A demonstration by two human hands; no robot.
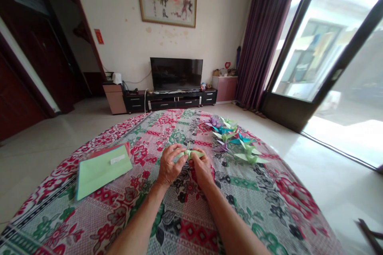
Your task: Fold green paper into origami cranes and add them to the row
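Between my two hands is a light green paper crane, its wings spread to either side and a thin point sticking up in the middle. My left hand pinches it from the left with thumb and fingers. On the other side my right hand grips it near the base of the right wing. Both hands are just above the flowered tablecloth. Parts of the crane are hidden behind my fingers.
Several folded paper cranes in green, blue and purple stand to the right. A stack of coloured paper, green on top, lies at the left. The tablecloth covers a rounded table. Beyond stand a television and a low cabinet.
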